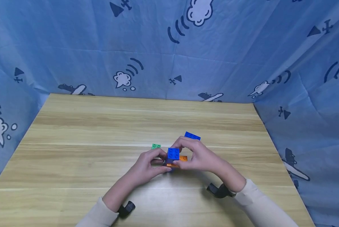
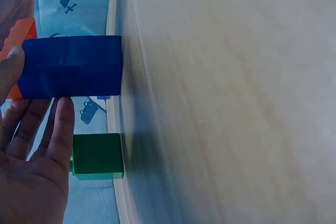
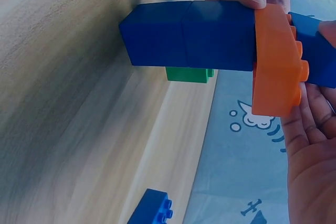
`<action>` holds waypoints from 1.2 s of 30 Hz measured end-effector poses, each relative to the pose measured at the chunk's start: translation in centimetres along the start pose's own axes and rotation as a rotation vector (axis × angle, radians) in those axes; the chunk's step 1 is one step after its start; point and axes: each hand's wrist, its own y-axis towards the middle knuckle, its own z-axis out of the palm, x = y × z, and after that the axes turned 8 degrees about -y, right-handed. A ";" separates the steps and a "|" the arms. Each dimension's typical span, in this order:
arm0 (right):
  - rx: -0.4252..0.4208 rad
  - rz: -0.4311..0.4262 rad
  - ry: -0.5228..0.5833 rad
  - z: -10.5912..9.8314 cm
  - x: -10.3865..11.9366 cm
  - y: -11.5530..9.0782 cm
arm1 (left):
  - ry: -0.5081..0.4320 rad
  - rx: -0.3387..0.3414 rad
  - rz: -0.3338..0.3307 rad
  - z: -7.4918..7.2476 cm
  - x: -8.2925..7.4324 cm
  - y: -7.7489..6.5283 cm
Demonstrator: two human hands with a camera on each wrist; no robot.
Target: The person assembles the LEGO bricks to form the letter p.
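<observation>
Blue column (image 3: 184, 35) built two blocks high at desk (image 1: 101, 126), capped with overhanging orange (image 3: 275, 61) | top blue (image 1: 173, 154) placed over orange, full seating unclear | unattached: green (image 1: 156, 146), far blue (image 1: 192, 136) | left grip (image 1: 148, 165) clamped on column, parted to its width; right grip (image 1: 199, 155) pinching top blue

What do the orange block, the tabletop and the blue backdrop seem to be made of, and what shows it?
Orange block: probably moulded plastic, smooth with a soft sheen; crisp edges, rounded studs.
Tabletop: wood or wood-look laminate, smooth; streaky grain shows.
Blue backdrop: likely printed cloth, perhaps thin sheeting, fairly matte; creases show.
</observation>
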 end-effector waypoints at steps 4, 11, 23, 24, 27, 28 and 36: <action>0.008 -0.005 -0.002 0.1 -0.1 -0.2 | 0.004 -0.001 -0.013 0.0 -0.1 0.0; 0.007 -0.028 0.014 0.1 -0.4 -0.3 | 0.007 0.000 -0.032 -0.1 -0.1 0.0; -0.001 -0.040 0.106 0.6 -0.6 -0.5 | 0.002 -0.005 -0.025 0.0 0.0 -0.1; -0.002 -0.034 0.123 0.7 -0.7 -0.5 | 0.000 -0.005 -0.023 0.0 0.0 -0.1; -0.007 -0.017 0.158 1.0 -0.9 -0.6 | -0.004 -0.004 -0.018 0.0 0.0 -0.1; -0.009 -0.010 0.166 1.0 -0.9 -0.6 | -0.006 -0.003 -0.016 0.0 0.0 -0.1; -0.020 0.000 0.192 1.3 -1.0 -0.8 | -0.004 -0.002 -0.021 0.0 0.0 0.0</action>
